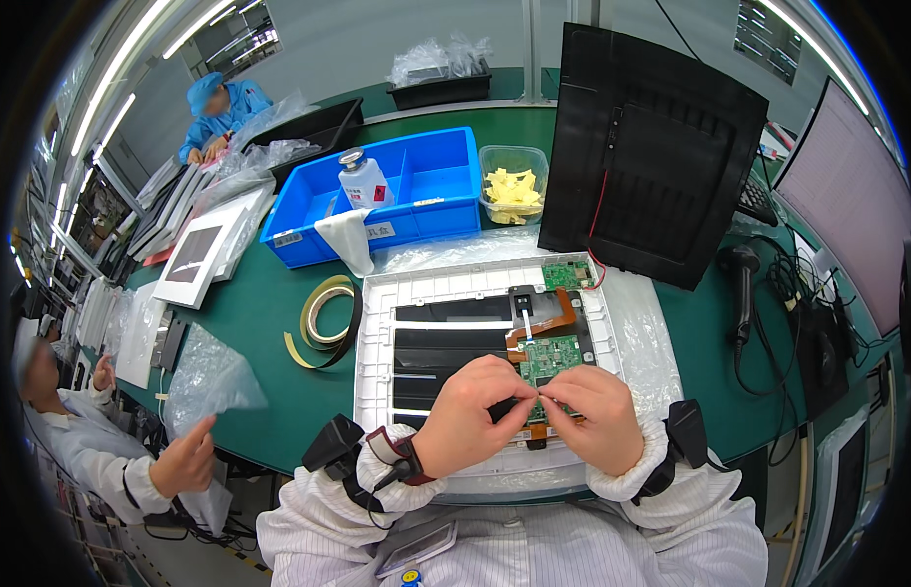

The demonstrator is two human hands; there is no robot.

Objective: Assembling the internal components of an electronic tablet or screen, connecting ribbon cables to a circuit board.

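A white plastic frame (375, 323) lies before me on bubble wrap, with dark panels inside it. On its right half sit a green circuit board (555, 352) and an orange-brown flat cable (565, 311). My left hand (475, 411) and my right hand (604, 416) meet over the lower part of that board. Thumb and forefinger of each are pinched, their tips almost touching. Whatever they hold is too small to make out. At the frame's far right corner is a smaller green board (567, 275), with a red wire running up from it.
A black cover (661, 147) stands upright behind the frame. Beyond are a blue bin (436, 215) with a bottle (364, 181) and a tub of yellow scraps (514, 191). A tape roll (328, 318) lies left, a scanner (739, 279) right. A co-worker's hand (186, 460) reaches near plastic film.
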